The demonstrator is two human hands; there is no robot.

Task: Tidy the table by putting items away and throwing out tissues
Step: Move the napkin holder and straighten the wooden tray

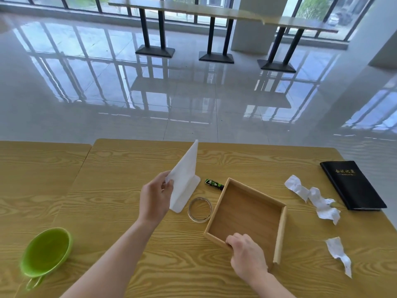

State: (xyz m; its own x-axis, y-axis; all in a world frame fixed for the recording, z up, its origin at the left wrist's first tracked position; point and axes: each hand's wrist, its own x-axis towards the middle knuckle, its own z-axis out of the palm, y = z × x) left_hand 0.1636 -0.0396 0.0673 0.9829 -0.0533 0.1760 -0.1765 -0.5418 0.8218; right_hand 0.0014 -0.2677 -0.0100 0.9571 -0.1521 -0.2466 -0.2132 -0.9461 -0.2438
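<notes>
White napkin stack (184, 181), corner-pinched by left hand (155, 198), may splay; right hand (247, 254) grips square wooden tray (281, 233).

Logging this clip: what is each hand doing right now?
Left hand: pinching the folded white tissue.
Right hand: gripping the wooden box by its near wall.

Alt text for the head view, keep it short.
At a wooden table, the left hand holds white napkins and the right hand grips the near wall of an empty wooden box. Crumpled tissues lie right of the box, beside a black folder.
</notes>
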